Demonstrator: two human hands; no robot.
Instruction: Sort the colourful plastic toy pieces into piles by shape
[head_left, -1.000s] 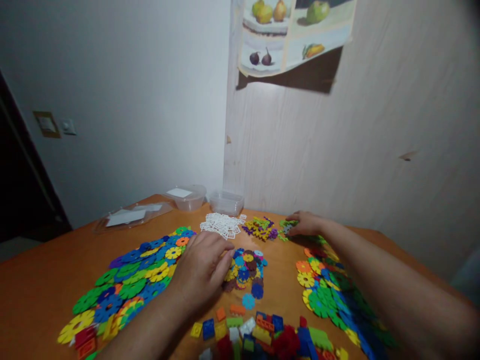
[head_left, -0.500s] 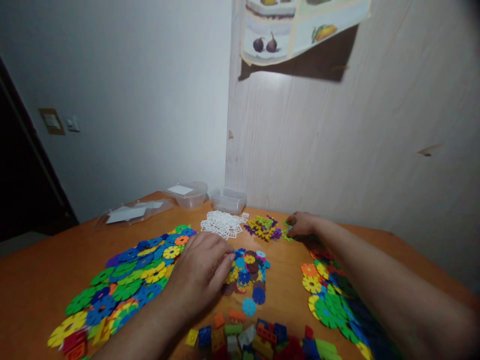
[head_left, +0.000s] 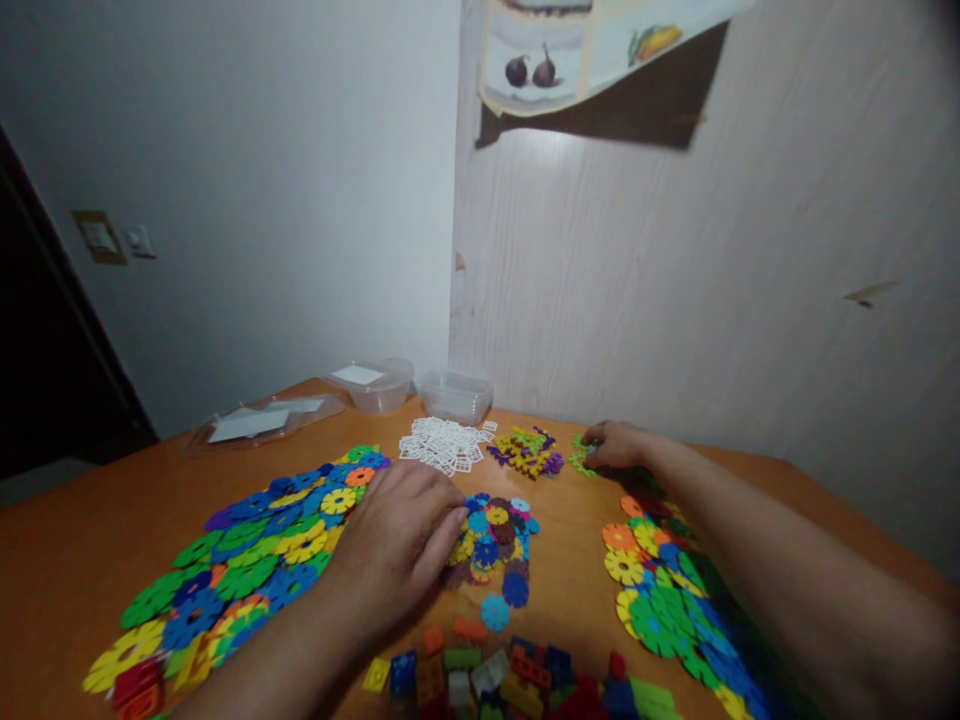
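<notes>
My left hand [head_left: 409, 525] rests between two heaps of notched plastic discs, its fingers curled down and the thumb close against them. Its fingertips are hidden, so I cannot tell if anything is under them. Left of it spread large flower-shaped discs [head_left: 247, 575]; by its thumb is a pile of small discs [head_left: 487, 548]. At the back right, my right hand [head_left: 619, 445] reaches down with bent, closed fingers beside light green linking pieces [head_left: 580, 456]. What its fingertips hold, if anything, cannot be made out. Just left lies a heap of yellow and purple linking pieces [head_left: 523, 452].
White lattice pieces [head_left: 441, 445] lie at the back, before a clear plastic tub [head_left: 456, 397]. A lidded tub [head_left: 379, 385] and a clear lid [head_left: 262, 420] stand left. Building bricks [head_left: 487, 680] line the front; more flower discs [head_left: 660, 610] lie beneath my right forearm.
My right hand has shifted slightly right, and more of the light green pieces show beside it. My left hand stays in place. The view has moved a little.
</notes>
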